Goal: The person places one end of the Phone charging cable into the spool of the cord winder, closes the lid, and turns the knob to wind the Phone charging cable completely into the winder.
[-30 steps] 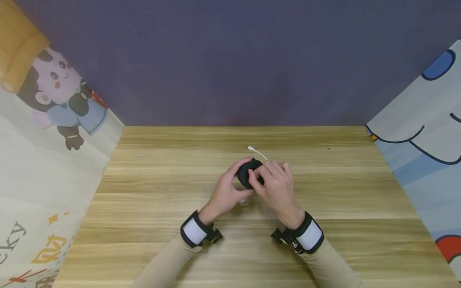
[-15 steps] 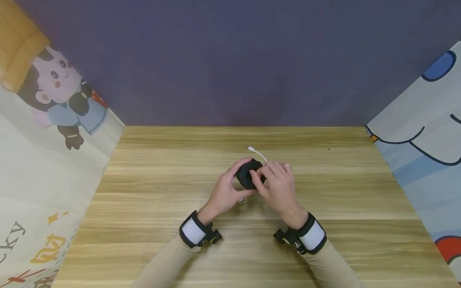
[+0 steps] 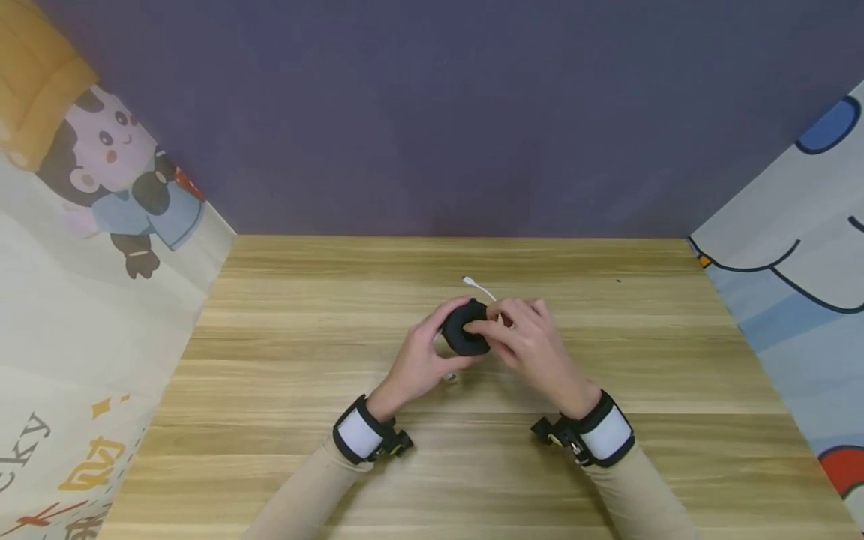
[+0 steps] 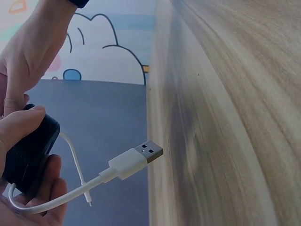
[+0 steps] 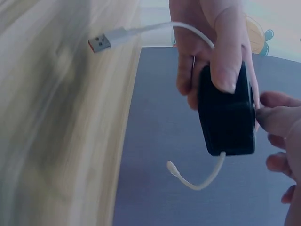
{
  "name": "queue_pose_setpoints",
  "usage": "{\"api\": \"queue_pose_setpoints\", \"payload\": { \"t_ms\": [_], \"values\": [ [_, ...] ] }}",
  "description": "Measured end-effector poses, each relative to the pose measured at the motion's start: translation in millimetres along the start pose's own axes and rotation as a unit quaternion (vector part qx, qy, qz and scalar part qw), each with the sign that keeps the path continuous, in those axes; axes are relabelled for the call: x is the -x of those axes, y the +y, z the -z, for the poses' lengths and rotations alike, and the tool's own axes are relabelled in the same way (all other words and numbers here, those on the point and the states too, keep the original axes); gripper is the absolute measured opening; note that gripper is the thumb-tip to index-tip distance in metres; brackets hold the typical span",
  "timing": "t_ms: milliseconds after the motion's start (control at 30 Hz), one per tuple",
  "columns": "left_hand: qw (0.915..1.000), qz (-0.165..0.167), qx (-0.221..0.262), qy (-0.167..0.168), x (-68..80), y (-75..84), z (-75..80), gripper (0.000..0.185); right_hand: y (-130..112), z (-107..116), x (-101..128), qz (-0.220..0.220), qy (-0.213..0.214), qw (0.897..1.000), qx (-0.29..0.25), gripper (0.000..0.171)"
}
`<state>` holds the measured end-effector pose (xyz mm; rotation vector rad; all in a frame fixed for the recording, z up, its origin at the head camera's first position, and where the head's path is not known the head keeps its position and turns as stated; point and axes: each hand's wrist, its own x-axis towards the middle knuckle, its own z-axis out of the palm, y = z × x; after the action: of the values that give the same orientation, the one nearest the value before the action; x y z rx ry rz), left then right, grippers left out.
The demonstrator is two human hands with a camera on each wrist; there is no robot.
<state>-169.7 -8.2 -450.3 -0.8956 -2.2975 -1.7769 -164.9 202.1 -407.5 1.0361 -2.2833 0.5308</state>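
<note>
A round black cable winder (image 3: 456, 343) sits in my left hand (image 3: 424, 358), gripped by its edge between thumb and fingers. White cable (image 4: 71, 145) comes out of it at two opposite sides. One end carries a USB-A plug (image 4: 129, 163), hanging close over the wood in the left wrist view. A small slim connector (image 5: 173, 168) tips the other end, which points to the far side. My right hand (image 3: 538, 352) pinches at the winder's flat face, its thumb reaching the middle of the disc. The rest of its fingers curl beside the rim.
Both hands are over a wood-grain table (image 3: 304, 322). A dark blue-grey panel (image 3: 432, 120) rises at its far edge. Cartoon-printed panels (image 3: 810, 337) border the left and right sides. A tiny dark speck (image 3: 617, 280) lies at the back right.
My right hand has shifted slightly right and turned at the wrist, its thumb swinging across the disc's middle. My left hand holds the winder almost still.
</note>
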Motion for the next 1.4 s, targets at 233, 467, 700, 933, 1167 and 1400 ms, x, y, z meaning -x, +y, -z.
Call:
{"api": "queue_pose_setpoints", "payload": {
  "t_ms": [233, 467, 700, 933, 1167, 1400],
  "values": [
    [0.9997, -0.004, -0.018, -0.015, -0.4, 0.2, 1.2, 0.082, 6, 18, -9, 0.069, -0.096, 0.991, 0.065, 0.044],
    [0.9989, -0.008, -0.031, -0.033, -0.7, 1.3, 2.2, 0.085, 6, 35, -21, 0.136, -0.17, 0.961, 0.168, 0.049],
    [0.9979, -0.017, -0.042, -0.045, -1.9, 0.2, 3.7, 0.086, 8, 37, -24, 0.162, -0.153, 0.956, 0.192, 0.047],
    [0.9968, -0.011, -0.046, -0.064, -2.5, 1.4, 6.0, 0.086, 11, 36, -24, 0.175, -0.144, 0.955, 0.19, 0.047],
    [0.9953, -0.016, -0.06, -0.075, -2.9, 1.2, 7.5, 0.086, 14, 36, -24, 0.181, -0.143, 0.956, 0.182, 0.041],
    [0.9952, -0.017, -0.058, -0.077, -2.0, 1.1, 7.3, 0.086, 14, 35, -22, 0.164, -0.147, 0.96, 0.17, 0.036]
  ]
}}
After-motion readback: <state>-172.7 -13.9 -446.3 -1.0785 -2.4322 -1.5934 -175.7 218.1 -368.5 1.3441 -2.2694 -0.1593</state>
